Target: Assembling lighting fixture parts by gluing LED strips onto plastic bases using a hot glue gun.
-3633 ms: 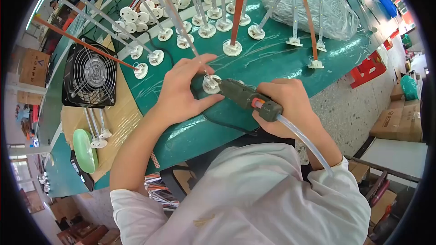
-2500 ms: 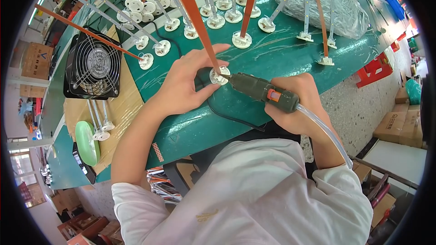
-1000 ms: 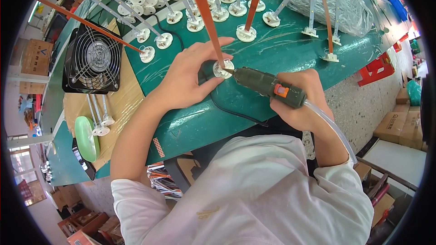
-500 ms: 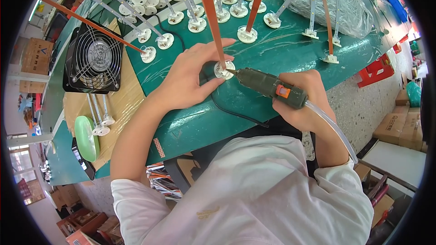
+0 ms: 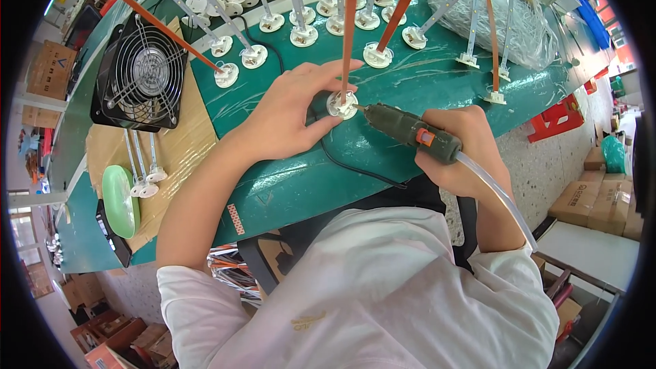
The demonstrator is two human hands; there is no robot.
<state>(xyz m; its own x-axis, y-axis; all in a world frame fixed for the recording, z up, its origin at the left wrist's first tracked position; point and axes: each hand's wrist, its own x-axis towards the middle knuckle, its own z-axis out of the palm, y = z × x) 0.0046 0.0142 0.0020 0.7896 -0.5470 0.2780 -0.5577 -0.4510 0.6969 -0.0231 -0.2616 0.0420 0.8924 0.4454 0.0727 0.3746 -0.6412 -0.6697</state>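
My left hand (image 5: 290, 109) curves its thumb and fingers around the rim of a round white base (image 5: 344, 104), steadying it on the green table. An upright orange strip (image 5: 347, 34) rises from that base. In my right hand (image 5: 465, 147) is a dark green glue gun (image 5: 403, 125) with an orange switch and a clear glue stick (image 5: 502, 198) trailing from its back. The nozzle points at the base's right edge, with a small gap between them. Behind stand several similar bases with upright strips, one of them an orange strip (image 5: 403, 10) on a white base (image 5: 377, 56).
A black fan (image 5: 140, 75) stands on cardboard (image 5: 198, 133) at the left, near a green oval dish (image 5: 121, 201) and several short strips with bases (image 5: 156, 173). A black cable (image 5: 362, 172) crosses the table. Clear plastic bags (image 5: 492, 20) lie at the far right.
The glue gun's tip has drawn back slightly to the right from the base. My left hand stays around the base. The whole view has shifted a little.
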